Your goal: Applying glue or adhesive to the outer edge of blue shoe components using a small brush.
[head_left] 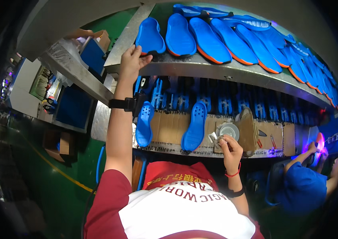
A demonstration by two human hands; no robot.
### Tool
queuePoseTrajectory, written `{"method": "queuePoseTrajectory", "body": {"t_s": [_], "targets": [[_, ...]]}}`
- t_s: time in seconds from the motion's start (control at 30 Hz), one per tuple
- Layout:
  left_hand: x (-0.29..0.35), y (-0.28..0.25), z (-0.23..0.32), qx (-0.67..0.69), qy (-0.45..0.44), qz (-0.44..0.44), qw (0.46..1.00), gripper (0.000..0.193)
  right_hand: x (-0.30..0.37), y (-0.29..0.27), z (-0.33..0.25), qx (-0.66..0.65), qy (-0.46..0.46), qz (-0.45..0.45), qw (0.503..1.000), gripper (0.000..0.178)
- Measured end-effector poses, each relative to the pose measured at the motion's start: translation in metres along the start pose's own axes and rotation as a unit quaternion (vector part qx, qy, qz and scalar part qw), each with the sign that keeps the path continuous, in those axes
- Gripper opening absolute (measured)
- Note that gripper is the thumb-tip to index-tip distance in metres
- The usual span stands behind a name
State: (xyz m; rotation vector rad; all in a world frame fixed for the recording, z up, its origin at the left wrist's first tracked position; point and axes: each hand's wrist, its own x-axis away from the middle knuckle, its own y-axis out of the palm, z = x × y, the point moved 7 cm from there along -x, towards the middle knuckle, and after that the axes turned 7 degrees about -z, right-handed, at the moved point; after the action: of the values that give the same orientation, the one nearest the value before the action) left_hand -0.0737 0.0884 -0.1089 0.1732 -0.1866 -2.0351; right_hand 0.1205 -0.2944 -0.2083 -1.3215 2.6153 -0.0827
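Note:
My left hand (131, 61) reaches up to the raised metal shelf. Its fingers are at the near end of the leftmost blue shoe sole (150, 36), which has an orange-and-black rim, and appear to grip that edge. Low over the bench, my right hand (232, 153) pinches a small crumpled greyish rag (218, 145) beside a round white bowl (229, 129). Two blue soles with holes at one end lie on the cardboard-covered bench: one sole (195, 126) left of my right hand, another sole (144, 125) next to my left forearm.
Many blue soles (212, 40) line the shelf (201, 68), overlapping toward the right. Blue racked pieces (181, 101) stand beneath it. A brush (246, 123) and red-handled tools (273, 141) lie right of the bowl. At far right, a person in blue (304, 185) handles another sole.

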Motion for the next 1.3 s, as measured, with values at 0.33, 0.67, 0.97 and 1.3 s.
{"method": "queuePoseTrajectory", "body": {"t_s": [0.33,0.67,0.97,1.3], "targets": [[0.15,0.05,-0.211,-0.442,-0.024,-0.124,0.888,0.055,-0.016,-0.035,0.079,0.38,-0.024,-0.001,0.925,0.009],[0.205,0.055,-0.326,-0.522,-0.118,-0.164,0.829,0.031,-0.024,-0.037,0.137,0.443,0.069,-0.067,0.891,0.013],[0.196,0.074,-0.261,-0.128,-0.266,-0.232,0.927,0.038,-0.025,-0.042,0.136,0.466,0.089,-0.079,0.877,0.013],[0.227,0.102,-0.183,0.099,-0.207,-0.189,0.955,0.056,-0.019,-0.056,0.105,0.408,0.053,-0.039,0.911,0.01]]}}
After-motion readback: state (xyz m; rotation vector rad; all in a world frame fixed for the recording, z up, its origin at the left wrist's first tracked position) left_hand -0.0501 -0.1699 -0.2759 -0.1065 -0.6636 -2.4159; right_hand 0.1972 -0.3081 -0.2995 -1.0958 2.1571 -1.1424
